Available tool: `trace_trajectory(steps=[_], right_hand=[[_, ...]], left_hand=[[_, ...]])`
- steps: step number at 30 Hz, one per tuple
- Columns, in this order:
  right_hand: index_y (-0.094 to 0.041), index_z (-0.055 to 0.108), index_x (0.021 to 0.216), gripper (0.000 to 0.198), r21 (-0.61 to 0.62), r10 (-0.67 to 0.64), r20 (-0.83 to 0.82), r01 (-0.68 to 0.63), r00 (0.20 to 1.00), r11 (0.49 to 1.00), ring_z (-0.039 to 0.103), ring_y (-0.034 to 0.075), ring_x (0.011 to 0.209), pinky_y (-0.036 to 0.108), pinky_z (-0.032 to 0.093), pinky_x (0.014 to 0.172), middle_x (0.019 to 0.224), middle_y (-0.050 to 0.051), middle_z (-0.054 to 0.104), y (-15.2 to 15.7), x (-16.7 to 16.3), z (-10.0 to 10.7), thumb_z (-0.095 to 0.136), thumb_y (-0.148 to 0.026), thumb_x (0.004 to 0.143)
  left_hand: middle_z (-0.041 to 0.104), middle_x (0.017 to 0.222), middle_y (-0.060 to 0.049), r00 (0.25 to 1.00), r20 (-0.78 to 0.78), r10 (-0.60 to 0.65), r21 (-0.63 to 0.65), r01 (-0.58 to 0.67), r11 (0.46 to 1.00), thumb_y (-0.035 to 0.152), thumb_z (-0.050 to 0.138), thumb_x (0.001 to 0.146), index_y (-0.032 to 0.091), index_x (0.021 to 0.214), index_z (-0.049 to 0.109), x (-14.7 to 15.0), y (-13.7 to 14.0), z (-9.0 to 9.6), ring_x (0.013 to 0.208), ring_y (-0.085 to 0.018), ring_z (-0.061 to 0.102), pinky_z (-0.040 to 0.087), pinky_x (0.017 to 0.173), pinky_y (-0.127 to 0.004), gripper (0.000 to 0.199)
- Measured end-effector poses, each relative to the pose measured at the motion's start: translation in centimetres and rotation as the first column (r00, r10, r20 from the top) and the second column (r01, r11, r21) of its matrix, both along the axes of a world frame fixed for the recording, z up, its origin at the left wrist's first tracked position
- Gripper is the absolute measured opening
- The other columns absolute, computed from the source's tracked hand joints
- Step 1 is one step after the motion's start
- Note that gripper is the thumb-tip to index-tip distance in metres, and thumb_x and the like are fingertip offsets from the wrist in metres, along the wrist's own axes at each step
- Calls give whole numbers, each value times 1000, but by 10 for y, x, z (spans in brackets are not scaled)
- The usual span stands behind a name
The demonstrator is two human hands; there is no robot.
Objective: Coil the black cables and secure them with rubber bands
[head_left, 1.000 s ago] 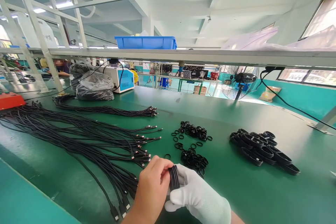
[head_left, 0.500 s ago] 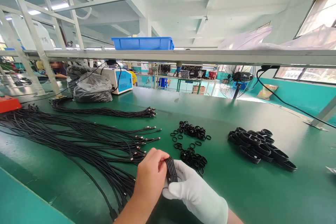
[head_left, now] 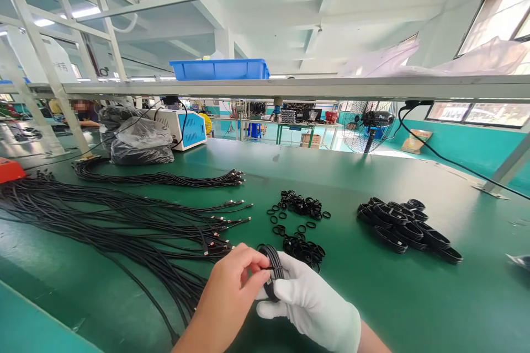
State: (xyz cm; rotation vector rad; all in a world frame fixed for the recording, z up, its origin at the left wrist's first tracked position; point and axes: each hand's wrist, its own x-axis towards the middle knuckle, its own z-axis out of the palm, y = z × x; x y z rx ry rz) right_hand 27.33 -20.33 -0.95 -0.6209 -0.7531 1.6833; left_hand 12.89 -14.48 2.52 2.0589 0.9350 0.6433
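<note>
A coiled black cable [head_left: 273, 260] is held between my two hands, low in the middle of the view. My right hand [head_left: 308, 295], in a white glove, grips the coil from the right side. My bare left hand [head_left: 236, 281] pinches the coil's left side with thumb and index finger; a connector end shows near the fingertips. Just beyond the hands lie small black rings in two piles, a far pile [head_left: 301, 204] and a near pile [head_left: 303, 248], with several loose between them.
Long straight black cables [head_left: 124, 220] spread over the left of the green table [head_left: 339, 176], with another bundle [head_left: 165, 178] behind. Finished-looking coils [head_left: 403, 223] are heaped at right. A blue-white machine [head_left: 186, 129] and plastic-wrapped bags [head_left: 143, 143] stand at back left. A shelf with a blue bin [head_left: 219, 70] crosses above.
My left thumb and fingers have shifted on the coil, and the thumb now shows at its front. The coil has turned slightly, showing more of its loop. The view has moved a little.
</note>
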Motion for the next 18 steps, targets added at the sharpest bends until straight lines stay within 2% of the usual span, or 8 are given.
trace_trajectory(steps=[4,6,8,10,13,15,17,18], right_hand=[[-16,57,101,45,-7,-27,11,27,1000,1000,58,14,82,28,46,73,93,3,56,-1,-1,2,78,-27,63],[-16,57,103,43,2,-12,-14,12,1000,1000,58,15,84,29,46,73,93,4,56,-1,1,2,75,-29,66],[-15,57,105,40,-6,34,-92,-35,995,999,59,17,86,31,46,74,96,7,57,-2,3,1,69,-31,71],[-13,56,108,42,-25,110,-192,-117,975,993,60,19,86,32,46,75,100,9,59,-3,5,-1,63,-35,73],[-7,58,106,49,-62,230,-232,-250,945,966,61,17,80,31,47,72,99,12,59,-3,4,-2,57,-44,73],[-7,58,104,52,-89,188,-123,-199,975,976,62,17,76,31,48,66,99,12,58,-2,1,-2,57,-47,73],[-11,54,108,51,-111,30,110,-18,993,994,62,16,67,30,48,59,96,9,58,-1,-2,0,64,-40,67],[-14,52,110,52,-114,-51,244,81,969,990,61,14,60,28,47,55,93,7,58,0,-3,2,67,-31,63]], left_hand=[[50,70,2,999,-35,-42,-8,42,999,26,48,82,21,65,57,0,1,3,63,-14,47,35,58,-24,20],[54,73,2,999,-10,-42,-26,41,999,27,48,83,22,68,60,-3,5,8,67,-14,50,37,61,-24,20],[60,83,0,998,60,7,-51,-4,999,31,47,85,23,81,65,-8,12,12,79,-17,54,40,71,-25,20],[62,103,-2,993,115,15,-128,0,992,35,46,87,27,101,63,-12,20,12,96,-19,54,40,83,-28,24],[57,119,-3,970,168,-175,-264,215,940,34,53,83,28,116,58,-14,32,2,109,-22,50,38,93,-33,33],[61,114,-4,943,217,-250,-277,306,911,32,59,79,24,110,62,-9,38,-8,109,-23,51,38,95,-34,32],[64,109,-5,951,223,-213,-244,266,933,31,61,78,22,104,64,-4,42,-16,107,-24,53,39,94,-35,28],[64,108,-5,962,208,-176,-218,222,950,31,62,77,22,104,64,-1,42,-17,106,-24,54,40,94,-35,28]])
